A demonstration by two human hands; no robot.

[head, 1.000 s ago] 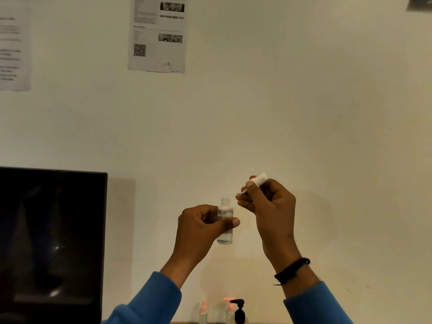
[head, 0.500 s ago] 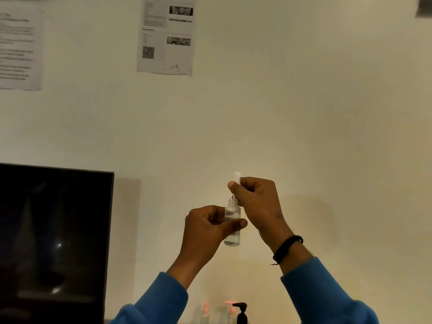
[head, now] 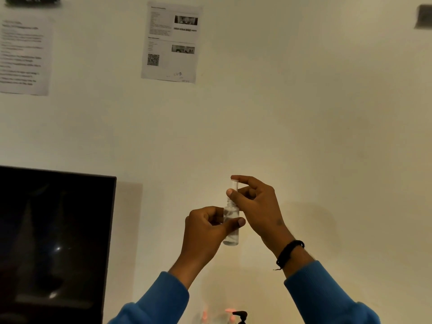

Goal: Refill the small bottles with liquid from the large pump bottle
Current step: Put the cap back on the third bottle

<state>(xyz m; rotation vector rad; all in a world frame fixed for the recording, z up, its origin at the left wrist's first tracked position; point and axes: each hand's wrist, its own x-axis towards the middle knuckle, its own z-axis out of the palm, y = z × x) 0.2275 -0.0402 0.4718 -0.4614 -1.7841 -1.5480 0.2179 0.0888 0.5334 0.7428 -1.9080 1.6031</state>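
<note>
I hold a small clear bottle [head: 231,232] upright in front of the wall, with clear liquid in it. My left hand [head: 205,230] grips its body, thumb across the front. My right hand [head: 254,206] pinches the white spray cap [head: 233,185] that sits on the bottle's neck, thumb and forefinger round it. The black pump head of the large pump bottle [head: 240,316] shows at the bottom edge, and small bottles with pinkish caps [head: 230,312] stand beside it, mostly cut off.
A dark monitor [head: 56,242] fills the lower left. Printed sheets [head: 171,42] hang on the cream wall above. The table surface is out of view below the frame.
My right hand brought the white cap from beside the bottle down onto its neck, and now pinches it there. My left hand kept hold of the bottle.
</note>
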